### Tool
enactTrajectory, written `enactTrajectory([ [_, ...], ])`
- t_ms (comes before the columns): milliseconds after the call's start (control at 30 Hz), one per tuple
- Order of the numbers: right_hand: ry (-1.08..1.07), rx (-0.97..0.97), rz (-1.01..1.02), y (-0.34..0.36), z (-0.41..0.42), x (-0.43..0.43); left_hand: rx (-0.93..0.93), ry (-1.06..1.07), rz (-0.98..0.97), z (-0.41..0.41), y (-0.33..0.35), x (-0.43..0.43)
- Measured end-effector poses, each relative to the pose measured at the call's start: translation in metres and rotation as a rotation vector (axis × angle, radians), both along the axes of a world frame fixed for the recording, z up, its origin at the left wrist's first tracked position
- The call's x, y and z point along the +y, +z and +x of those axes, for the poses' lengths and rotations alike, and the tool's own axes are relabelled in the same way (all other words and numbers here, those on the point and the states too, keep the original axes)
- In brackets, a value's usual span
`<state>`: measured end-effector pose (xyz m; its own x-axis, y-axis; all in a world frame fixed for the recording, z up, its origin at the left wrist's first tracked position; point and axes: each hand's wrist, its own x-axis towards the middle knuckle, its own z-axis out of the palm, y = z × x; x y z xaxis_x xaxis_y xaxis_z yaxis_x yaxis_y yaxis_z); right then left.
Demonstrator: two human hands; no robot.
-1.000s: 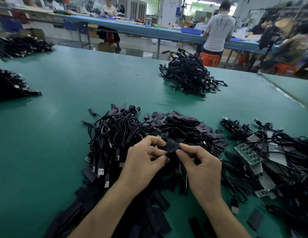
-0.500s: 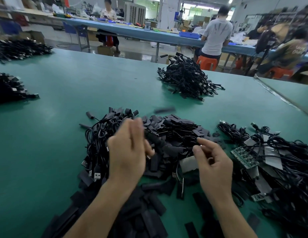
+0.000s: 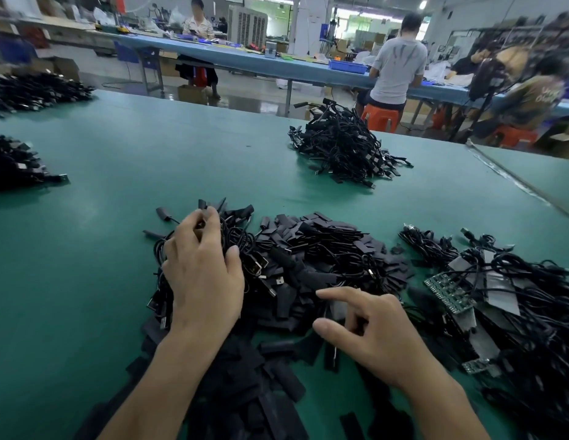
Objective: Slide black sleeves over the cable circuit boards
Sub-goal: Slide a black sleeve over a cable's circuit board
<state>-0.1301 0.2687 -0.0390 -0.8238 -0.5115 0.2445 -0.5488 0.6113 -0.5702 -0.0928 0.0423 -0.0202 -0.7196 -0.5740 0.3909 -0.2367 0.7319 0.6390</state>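
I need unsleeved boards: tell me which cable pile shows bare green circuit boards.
The pile on the right, beside the right hand: green boards lie bare among its cables, while the other piles look all black.

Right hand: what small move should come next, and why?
Probably lower the right hand and pinch one loose black sleeve from the heap under it. Its thumb and forefinger are spread with nothing between them, the left hand rests on the cables, and bare circuit boards wait to the right.
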Motion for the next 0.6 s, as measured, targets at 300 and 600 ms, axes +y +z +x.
enactTrajectory([
  [300, -0.039, -0.021, -0.183, 0.000, 0.000, -0.002, 0.345, -0.605, -0.286, 0.008, -0.008, 0.024],
  [600, 0.042, -0.051, -0.032, 0.000, 0.000, -0.004, 0.019, -0.794, -0.020, 0.007, -0.034, 0.028],
])
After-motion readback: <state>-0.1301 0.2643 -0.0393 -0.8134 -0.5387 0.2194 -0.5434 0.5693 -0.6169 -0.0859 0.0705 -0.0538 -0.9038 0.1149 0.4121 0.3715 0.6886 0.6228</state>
